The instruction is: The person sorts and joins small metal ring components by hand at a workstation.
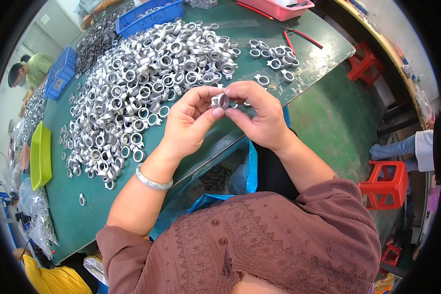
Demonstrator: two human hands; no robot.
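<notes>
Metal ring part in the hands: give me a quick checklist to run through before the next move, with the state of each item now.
1. Grip: the metal ring part is pinched between fingertips of the left hand and the right hand: ok.
2. Part clear of the green table: it is held up above the near edge: ok.
3. Supply: the big pile of rings lies beyond the left hand: ok.
4. Small group of rings lies apart from the big pile, beyond the right hand: ok.
5. Red-handled pliers lie untouched beside the small group: ok.
6. Flaws on the held part: too small to judge: cannot tell.
</notes>
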